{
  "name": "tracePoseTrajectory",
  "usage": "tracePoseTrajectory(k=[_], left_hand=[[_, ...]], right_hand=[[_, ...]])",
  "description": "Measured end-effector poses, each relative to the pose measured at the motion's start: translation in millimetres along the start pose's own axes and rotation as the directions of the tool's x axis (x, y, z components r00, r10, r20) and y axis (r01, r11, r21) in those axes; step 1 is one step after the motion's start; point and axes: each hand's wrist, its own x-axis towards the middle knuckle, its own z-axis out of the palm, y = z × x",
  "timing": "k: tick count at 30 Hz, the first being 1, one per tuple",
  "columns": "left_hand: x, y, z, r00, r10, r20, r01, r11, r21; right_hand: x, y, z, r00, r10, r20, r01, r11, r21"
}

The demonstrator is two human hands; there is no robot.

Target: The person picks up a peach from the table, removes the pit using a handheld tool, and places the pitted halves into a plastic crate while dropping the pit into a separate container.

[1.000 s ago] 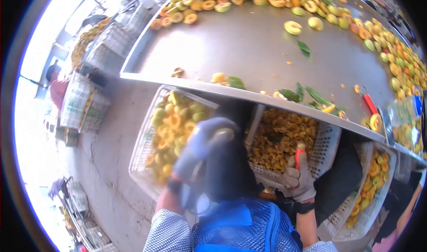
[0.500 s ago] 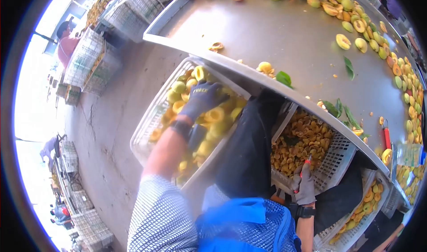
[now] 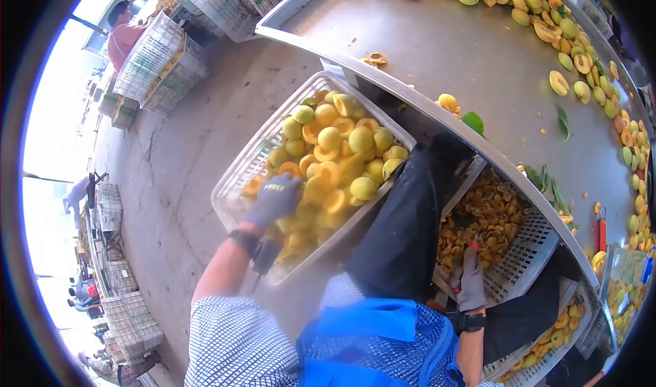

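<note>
My left hand, in a dark grey glove, rests against yellow-green halved fruits in a white crate; its fingertips are blurred and partly hidden, so their hold cannot be made out. Lower right, my right hand, in a grey glove, is closed around a red-handled tool. It is just above a second crate of small brownish fruit pieces. My dark-trousered leg stands between the two crates.
A metal table crosses the upper right, with halved fruits along its far side, leaves and another red-handled tool. A third crate is at lower right. Stacked crates and a person are at upper left.
My left hand has moved down and toward the crate's near left side, uncovering the fruits at its far end. The view has shifted, while my right hand keeps hold of the tool.
</note>
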Motion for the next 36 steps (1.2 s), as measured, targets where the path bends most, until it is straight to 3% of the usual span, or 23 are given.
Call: tracePoseTrajectory(k=[5, 7, 8, 9, 11, 13, 14, 15, 17, 18, 19, 21, 22, 24, 25, 26, 27, 28, 30, 31, 32, 35, 36], left_hand=[[-14.5, -20.7, -16.0, 0.999, 0.016, 0.052, -0.017, 1.000, 0.018], [15.5, -3.0, -42.7, 0.990, -0.035, 0.137, 0.014, 0.988, 0.156], [31.6, 4.0, -37.4, 0.995, -0.016, -0.103, 0.014, 1.000, -0.023], [48.2, 14.6, -31.3, 0.940, -0.037, -0.339, -0.032, 0.980, -0.195], [71.7, 54.7, -37.0, 0.933, 0.064, -0.354, -0.171, 0.945, -0.279], [73.4, 93.6, -26.0, 0.916, 0.111, -0.385, -0.119, 0.993, 0.001], [71.8, 92.2, -19.1, 0.932, 0.022, -0.361, -0.074, 0.989, -0.129], [64.8, 84.8, -13.5, 0.934, 0.013, -0.356, -0.064, 0.989, -0.131], [42.5, 66.0, -7.0, 0.994, 0.061, -0.095, -0.077, 0.981, -0.177], [32.4, 68.4, -15.4, 0.998, 0.041, 0.056, -0.036, 0.996, -0.084], [16.2, 55.4, 0.9, 0.990, 0.131, 0.060, -0.137, 0.985, 0.110], [-6.6, 37.9, 20.1, 0.978, 0.187, -0.088, -0.172, 0.972, 0.159], [-9.8, 26.1, 20.6, 0.977, 0.196, -0.088, -0.180, 0.970, 0.164], [-24.8, 10.7, 15.2, 0.992, -0.022, 0.126, 0.022, 1.000, 0.000], [-31.8, -3.6, 14.5, 0.992, -0.025, 0.121, 0.026, 1.000, -0.002], [-34.7, -21.0, 11.4, 0.973, -0.002, 0.229, -0.008, 0.999, 0.042], [-30.3, -26.6, 0.7, 0.942, 0.019, 0.335, -0.050, 0.995, 0.085], [-21.6, -28.2, -7.5, 0.944, 0.025, 0.329, -0.058, 0.994, 0.092], [7.7, -13.0, -46.4, 0.993, -0.114, 0.037, 0.115, 0.993, -0.018], [57.3, -12.0, -53.0, 0.934, -0.071, -0.350, 0.012, 0.986, -0.166], [84.4, -7.2, -61.7, 0.908, -0.037, -0.417, -0.038, 0.985, -0.169], [157.8, -8.8, -44.3, 0.905, -0.003, -0.425, -0.077, 0.982, -0.172], [171.6, -7.3, -37.1, 0.910, 0.033, -0.413, -0.076, 0.993, -0.088]], right_hand=[[5.2, 7.8, -6.6, 1.000, -0.007, -0.016, 0.007, 1.000, 0.028], [2.9, 4.5, -3.6, 1.000, -0.012, -0.016, 0.012, 1.000, 0.014], [2.3, 3.0, -1.3, 1.000, -0.017, -0.018, 0.018, 1.000, 0.009], [2.8, 2.8, 0.0, 1.000, -0.021, -0.020, 0.021, 1.000, 0.010], [2.8, 3.2, -1.5, 0.999, -0.025, -0.040, 0.026, 1.000, 0.005], [0.9, 3.2, -1.5, 0.998, -0.027, -0.055, 0.029, 0.999, 0.024], [-0.1, 3.4, -0.5, 0.998, -0.023, -0.060, 0.026, 0.999, 0.046], [-0.9, 3.4, -0.3, 0.998, -0.018, -0.054, 0.020, 0.999, 0.039], [-1.2, 2.6, -0.3, 0.994, -0.021, -0.107, 0.021, 1.000, -0.007], [0.8, 1.9, 0.6, 0.995, -0.021, -0.097, 0.020, 1.000, -0.011], [1.4, 1.3, -0.3, 0.998, -0.018, -0.064, 0.015, 0.999, -0.039], [9.1, -0.6, -1.1, 0.999, -0.027, -0.030, 0.025, 0.998, -0.059], [12.7, 5.9, -1.8, 0.996, -0.058, -0.067, 0.054, 0.996, -0.066], [17.6, 19.7, -11.4, 0.991, -0.087, -0.103, 0.078, 0.993, -0.090], [22.3, 25.2, -14.7, 0.980, -0.147, -0.131, 0.132, 0.984, -0.119], [27.4, 28.6, -16.0, 0.965, -0.211, -0.157, 0.189, 0.972, -0.140], [31.2, 30.9, -18.9, 0.963, -0.218, -0.159, 0.199, 0.971, -0.129], [33.5, 33.9, -23.0, 0.972, -0.190, -0.137, 0.182, 0.981, -0.069], [32.7, 36.6, -20.9, 0.981, -0.158, -0.117, 0.157, 0.987, -0.014], [31.3, 31.2, -13.7, 0.972, -0.182, -0.148, 0.180, 0.983, -0.031], [27.8, 27.5, -5.4, 0.962, -0.206, -0.179, 0.202, 0.978, -0.042], [16.6, 20.0, 10.4, 0.923, -0.264, -0.278, 0.255, 0.965, -0.068], [15.7, 17.5, 5.3, 0.922, -0.265, -0.283, 0.256, 0.964, -0.068]])
